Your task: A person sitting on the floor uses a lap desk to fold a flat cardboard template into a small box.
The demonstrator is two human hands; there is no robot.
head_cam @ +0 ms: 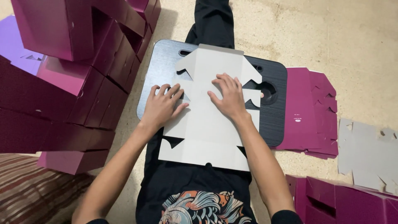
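Your left hand (161, 107) and right hand (229, 97) press flat, fingers spread and gripping nothing, on the white unfolded box blank (209, 124). It lies on the black lap desk (273, 120), its long axis running away from you, far end toward your knees.

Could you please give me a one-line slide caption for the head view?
Both hands, left and right, press a flat white box blank on a dark lap tray beside stacked magenta boxes.

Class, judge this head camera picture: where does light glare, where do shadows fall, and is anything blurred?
Head view: sharp overall; soft sheen on the stacked magenta boxes; both hands cast faint shadows on the white cardboard blank; straight edges bow slightly near the corners.
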